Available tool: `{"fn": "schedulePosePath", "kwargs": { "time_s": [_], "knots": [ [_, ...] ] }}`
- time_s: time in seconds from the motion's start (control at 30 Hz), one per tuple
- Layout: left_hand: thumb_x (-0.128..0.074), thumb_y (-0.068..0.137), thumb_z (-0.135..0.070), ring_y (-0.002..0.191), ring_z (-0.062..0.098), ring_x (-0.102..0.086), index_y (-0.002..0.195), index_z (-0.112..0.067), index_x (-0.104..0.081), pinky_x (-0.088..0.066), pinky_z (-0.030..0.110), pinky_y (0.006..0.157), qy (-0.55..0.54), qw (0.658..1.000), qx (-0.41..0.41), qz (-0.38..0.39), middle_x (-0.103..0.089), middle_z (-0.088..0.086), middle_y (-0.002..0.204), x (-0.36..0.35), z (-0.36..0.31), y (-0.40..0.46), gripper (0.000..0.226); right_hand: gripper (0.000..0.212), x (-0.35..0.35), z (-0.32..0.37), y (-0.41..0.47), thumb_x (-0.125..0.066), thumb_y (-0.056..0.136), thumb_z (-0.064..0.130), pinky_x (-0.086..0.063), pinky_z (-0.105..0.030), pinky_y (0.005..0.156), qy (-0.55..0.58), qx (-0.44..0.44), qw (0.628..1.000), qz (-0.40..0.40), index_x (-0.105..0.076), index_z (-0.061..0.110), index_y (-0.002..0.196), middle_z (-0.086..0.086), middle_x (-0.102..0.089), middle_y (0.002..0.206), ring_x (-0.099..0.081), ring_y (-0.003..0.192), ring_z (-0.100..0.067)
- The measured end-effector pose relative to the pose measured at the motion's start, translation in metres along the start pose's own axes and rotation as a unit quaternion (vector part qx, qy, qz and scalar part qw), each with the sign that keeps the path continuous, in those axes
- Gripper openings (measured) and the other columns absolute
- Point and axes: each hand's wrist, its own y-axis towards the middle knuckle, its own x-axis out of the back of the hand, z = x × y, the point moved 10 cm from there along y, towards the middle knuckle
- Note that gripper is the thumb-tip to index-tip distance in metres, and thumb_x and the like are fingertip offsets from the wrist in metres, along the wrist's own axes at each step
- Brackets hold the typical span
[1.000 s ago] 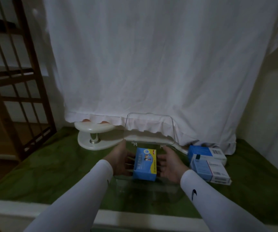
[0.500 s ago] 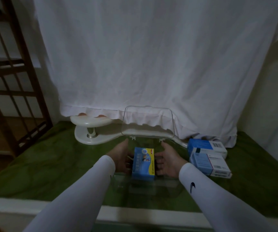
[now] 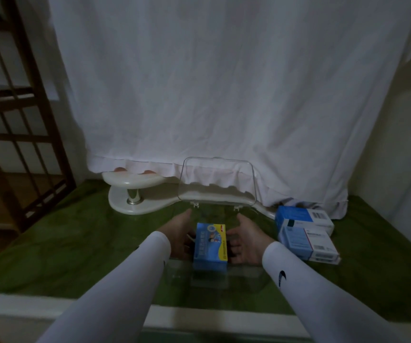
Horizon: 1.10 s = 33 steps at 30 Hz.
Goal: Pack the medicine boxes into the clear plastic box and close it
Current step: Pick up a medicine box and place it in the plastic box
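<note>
Currently held: blue-and-yellow medicine box (image 3: 210, 245), long axis toward the bench's far edge.
Grip: your left hand (image 3: 178, 237) and right hand (image 3: 245, 240) clasp its sides, equally near.
Below: clear plastic box (image 3: 244, 276), lid (image 3: 218, 180) upright.

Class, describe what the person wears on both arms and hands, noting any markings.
Both arms wear long, snug white sleeves ending at the wrists. The right sleeve bears a small dark swoosh logo. The left hand and right hand are bare, without gloves.

Fingers of the left hand (image 3: 178, 237) and right hand (image 3: 245, 240) hidden behind the blue medicine box (image 3: 210, 245), print on it too small to be read, white stand (image 3: 135, 191) partly covered by the white cloth (image 3: 199, 82), both sleeves cut off by the lower edge.
</note>
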Motion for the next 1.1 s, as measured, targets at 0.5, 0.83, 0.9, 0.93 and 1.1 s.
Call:
{"fn": "schedulePosePath", "kwargs": {
  "time_s": [0.5, 0.83, 0.9, 0.93, 1.1],
  "knots": [
    [-0.033, 0.093, -0.062, 0.093, 0.037, -0.055, 0.14, 0.005, -0.034, -0.048, 0.047, 0.075, -0.01, 1.0, -0.001, -0.002, -0.052, 0.023, 0.103, 0.002, -0.001, -0.001, 0.081, 0.067, -0.001, 0.002, -0.003, -0.032, 0.093, 0.063, -0.047, -0.047, 0.095, -0.007, 0.003, 1.0, 0.001, -0.056, 0.004, 0.116, -0.023, -0.062, 0.116, -0.06, 0.104, -0.035],
    [-0.038, 0.095, -0.056, 0.131, 0.043, -0.038, 0.144, 0.006, -0.029, -0.037, 0.054, 0.102, -0.054, 0.995, -0.081, -0.006, -0.035, 0.028, 0.146, 0.026, -0.053, -0.033, 0.08, 0.062, -0.005, 0.002, -0.012, -0.029, 0.095, 0.061, -0.048, -0.041, 0.078, -0.015, 0.0, 1.0, -0.016, -0.056, 0.006, 0.106, -0.02, -0.063, 0.106, -0.061, 0.095, -0.032],
    [-0.038, 0.095, -0.055, 0.12, 0.043, -0.046, 0.14, 0.006, -0.035, -0.043, 0.054, 0.095, -0.072, 0.992, -0.102, -0.016, -0.043, 0.029, 0.136, 0.039, -0.067, -0.039, 0.077, 0.065, -0.006, 0.001, -0.011, -0.026, 0.096, 0.062, -0.047, -0.041, 0.078, -0.013, -0.004, 1.0, -0.019, -0.055, 0.005, 0.109, -0.02, -0.062, 0.108, -0.06, 0.095, -0.032],
    [-0.038, 0.095, -0.055, 0.115, 0.042, -0.049, 0.137, 0.006, -0.038, -0.045, 0.053, 0.091, -0.076, 0.991, -0.11, -0.024, -0.047, 0.029, 0.13, 0.048, -0.072, -0.042, 0.074, 0.066, -0.007, 0.001, -0.01, -0.026, 0.096, 0.062, -0.047, -0.041, 0.081, -0.014, -0.005, 1.0, -0.02, -0.055, 0.005, 0.112, -0.02, -0.062, 0.11, -0.06, 0.096, -0.032],
    [-0.036, 0.095, -0.056, 0.107, 0.04, -0.054, 0.13, 0.005, -0.045, -0.049, 0.05, 0.082, -0.08, 0.988, -0.11, -0.066, -0.054, 0.026, 0.118, 0.088, -0.071, -0.042, 0.071, 0.071, -0.016, 0.0, -0.011, -0.026, 0.095, 0.062, -0.048, -0.041, 0.08, -0.02, -0.007, 1.0, -0.021, -0.048, 0.005, 0.132, -0.021, -0.06, 0.119, -0.06, 0.096, -0.032]
  ]
}}
